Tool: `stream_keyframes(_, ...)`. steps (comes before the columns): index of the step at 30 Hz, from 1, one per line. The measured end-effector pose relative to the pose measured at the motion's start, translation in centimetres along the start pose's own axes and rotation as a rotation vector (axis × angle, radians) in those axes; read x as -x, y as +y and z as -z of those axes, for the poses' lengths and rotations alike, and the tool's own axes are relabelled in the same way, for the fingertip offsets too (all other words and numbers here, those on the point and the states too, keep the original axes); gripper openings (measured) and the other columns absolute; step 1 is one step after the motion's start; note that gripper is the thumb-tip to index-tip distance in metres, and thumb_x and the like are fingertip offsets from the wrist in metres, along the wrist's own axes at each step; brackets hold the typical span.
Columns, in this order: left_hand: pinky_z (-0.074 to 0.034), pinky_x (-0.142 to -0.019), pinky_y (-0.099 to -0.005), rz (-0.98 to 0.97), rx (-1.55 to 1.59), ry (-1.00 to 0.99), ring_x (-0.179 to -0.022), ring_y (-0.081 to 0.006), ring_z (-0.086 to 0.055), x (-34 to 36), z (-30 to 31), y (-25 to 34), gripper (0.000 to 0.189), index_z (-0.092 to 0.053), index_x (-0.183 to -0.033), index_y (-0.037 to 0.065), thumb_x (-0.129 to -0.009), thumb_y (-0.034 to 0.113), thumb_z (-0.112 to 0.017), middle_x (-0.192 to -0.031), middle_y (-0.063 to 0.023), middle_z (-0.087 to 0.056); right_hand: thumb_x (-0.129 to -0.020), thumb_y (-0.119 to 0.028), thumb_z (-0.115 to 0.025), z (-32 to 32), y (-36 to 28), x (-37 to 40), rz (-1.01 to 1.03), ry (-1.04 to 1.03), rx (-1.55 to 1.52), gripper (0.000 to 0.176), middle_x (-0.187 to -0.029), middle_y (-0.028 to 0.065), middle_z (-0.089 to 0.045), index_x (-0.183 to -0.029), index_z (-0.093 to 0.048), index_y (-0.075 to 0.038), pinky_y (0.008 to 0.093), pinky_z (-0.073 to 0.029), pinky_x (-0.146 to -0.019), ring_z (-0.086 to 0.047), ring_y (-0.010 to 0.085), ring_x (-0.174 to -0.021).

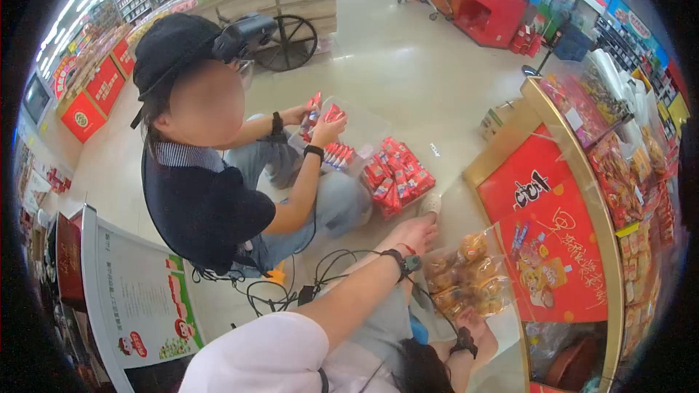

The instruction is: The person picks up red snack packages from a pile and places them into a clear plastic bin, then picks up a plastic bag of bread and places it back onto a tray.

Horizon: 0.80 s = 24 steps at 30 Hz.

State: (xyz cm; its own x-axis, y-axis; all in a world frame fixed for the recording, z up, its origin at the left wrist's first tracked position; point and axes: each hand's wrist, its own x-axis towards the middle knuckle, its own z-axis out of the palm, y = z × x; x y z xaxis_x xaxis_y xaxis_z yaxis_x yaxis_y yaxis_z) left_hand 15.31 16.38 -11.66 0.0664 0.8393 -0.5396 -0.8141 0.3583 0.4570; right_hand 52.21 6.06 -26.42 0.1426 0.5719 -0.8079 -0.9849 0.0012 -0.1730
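Observation:
My left hand (413,234), with a dark band at the wrist, is closed at the upper left edge of a clear plastic container (512,239). Inside the container lie several round, brown baked goods in clear wrapping (466,276). My right hand (478,327), also with a dark wristband, is at the lower edge of these packs. Its fingers are bent and partly hidden, so its grip is unclear.
A co-worker (200,196) crouches at the left, holding red packets (333,115) over a clear bin. Another bin of red packets (398,178) stands on the floor. Dark cables (291,297) lie between us. A gold-edged red display stand (557,225) rises at the right.

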Motion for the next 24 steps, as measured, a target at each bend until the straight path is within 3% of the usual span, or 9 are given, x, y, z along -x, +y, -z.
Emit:
stream_keyframes(3,-0.032,-0.094,-0.0376,-0.015,-0.001,0.0,-0.102,-0.0202,-0.049,0.2,-0.3,0.2,0.032,-0.05,-0.116,0.005,-0.089,0.022,-0.045,-0.106,-0.0052,-0.054,-0.081,-0.02,-0.051,-0.6,0.0,2.1,-0.033,-0.053,0.246,0.03,-0.114,0.0104,-0.057,-0.105,-0.054,-0.003,0.0399,-0.044,-0.086,-0.055,0.0256,-0.106)
stream_keyframes(6,-0.033,-0.091,-0.035,0.021,-0.017,-0.017,-0.103,-0.0177,-0.048,-0.9,0.0,-0.6,0.032,-0.05,-0.116,0.007,-0.089,0.023,-0.045,-0.107,-0.0017,-0.053,-0.084,-0.022,-0.048,-1.0,0.7,2.4,-0.126,-0.154,0.195,0.037,-0.119,0.0077,-0.056,-0.116,-0.049,-0.004,0.0396,-0.041,-0.087,-0.053,0.0233,-0.11)
stream_keyframes(9,-0.034,-0.09,-0.0344,0.036,-0.053,-0.049,-0.106,-0.0178,-0.047,0.4,-0.4,0.6,0.033,-0.048,-0.118,0.008,-0.089,0.024,-0.045,-0.114,-0.0022,-0.051,-0.087,-0.028,-0.046,-2.1,1.2,3.6,-0.175,-0.095,0.006,0.041,-0.122,0.0067,-0.055,-0.121,-0.046,-0.005,0.0388,-0.041,-0.086,-0.053,0.0226,-0.109)
stream_keyframes(13,-0.035,-0.089,-0.0348,0.047,-0.045,-0.065,-0.109,-0.0188,-0.046,-0.7,0.3,0.1,0.036,-0.046,-0.121,0.009,-0.09,0.025,-0.044,-0.123,-0.0036,-0.047,-0.089,-0.038,-0.045,-2.9,1.7,4.8,-0.104,-0.041,0.088,0.047,-0.124,0.0056,-0.055,-0.123,-0.044,-0.005,0.0375,-0.041,-0.086,-0.053,0.0224,-0.107)
stream_keyframes(18,-0.036,-0.089,-0.0353,0.063,-0.051,-0.073,-0.109,-0.0183,-0.046,-0.6,0.6,0.1,0.033,-0.046,-0.121,0.011,-0.09,0.025,-0.043,-0.119,-0.0034,-0.049,-0.09,-0.045,-0.043,-2.8,1.7,4.6,-0.156,-0.103,0.132,0.052,-0.122,0.0057,-0.057,-0.123,-0.042,-0.005,0.0372,-0.042,-0.086,-0.054,0.0222,-0.101)
stream_keyframes(21,-0.037,-0.087,-0.0354,0.039,-0.018,-0.113,-0.106,-0.018,-0.047,-1.4,1.3,0.0,0.031,-0.046,-0.119,0.011,-0.091,0.023,-0.043,-0.113,-0.0028,-0.05,-0.089,-0.048,-0.044,-3.4,2.1,5.1,-0.174,-0.117,-0.022,0.051,-0.114,0.0062,-0.06,-0.116,-0.048,-0.005,0.0372,-0.043,-0.083,-0.056,0.0224,-0.095)
stream_keyframes(23,-0.037,-0.086,-0.0356,0.031,-0.017,-0.121,-0.103,-0.0181,-0.048,-1.1,1.2,-0.4,0.03,-0.047,-0.118,0.01,-0.091,0.022,-0.043,-0.111,-0.0026,-0.051,-0.088,-0.05,-0.045,-3.5,1.0,4.5,-0.337,0.061,-0.296,0.051,-0.108,0.006,-0.062,-0.111,-0.052,-0.005,0.0374,-0.043,-0.081,-0.055,0.0223,-0.09)
stream_keyframes(24,-0.037,-0.085,-0.0358,0.021,-0.029,-0.113,-0.103,-0.0182,-0.049,-0.1,0.4,0.0,0.03,-0.047,-0.118,0.009,-0.091,0.022,-0.043,-0.11,-0.0025,-0.051,-0.087,-0.051,-0.045,-3.5,0.6,4.0,-0.322,0.069,-0.288,0.052,-0.106,0.0058,-0.062,-0.109,-0.053,-0.004,0.0374,-0.043,-0.08,-0.055,0.0221,-0.088)
